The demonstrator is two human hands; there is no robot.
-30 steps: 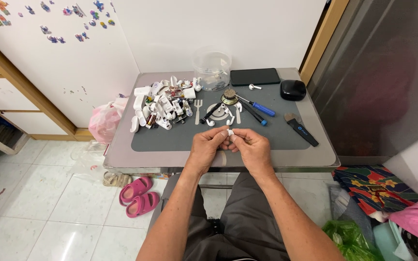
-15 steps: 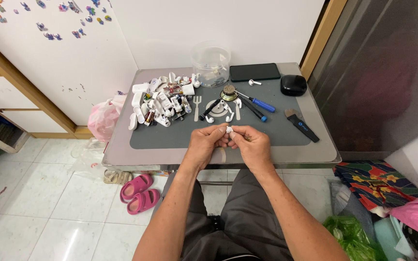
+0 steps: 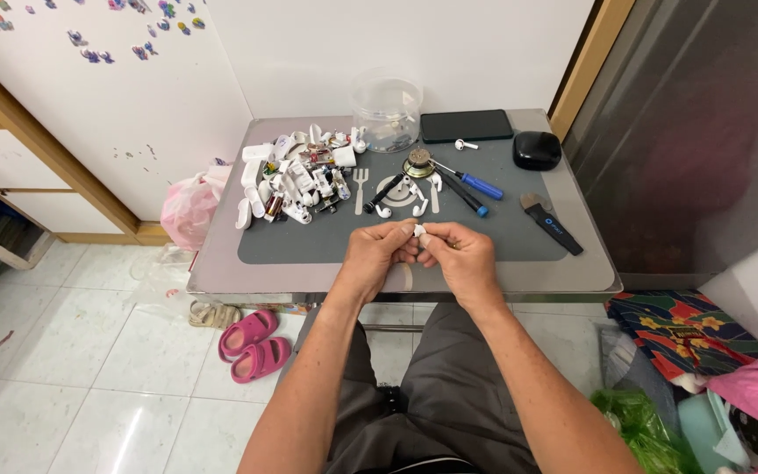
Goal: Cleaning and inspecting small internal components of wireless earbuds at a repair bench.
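A small white earbud piece (image 3: 418, 231) is pinched between the fingertips of the left hand (image 3: 377, 257) and the right hand (image 3: 460, 257), both closed narrowly on it, held just above the near edge of the grey mat (image 3: 309, 246). Just beyond the hands, loose white earbuds (image 3: 414, 197) and a round speaker part (image 3: 418, 165) are laid on the mat. Blue-handled screwdrivers (image 3: 475, 186) are placed to the right, a pile of white earbud parts (image 3: 296, 180) to the left. A clear plastic jar (image 3: 387, 110), a dark phone (image 3: 467, 125) and a black case (image 3: 537, 150) are set at the far edge of the table (image 3: 221, 263).
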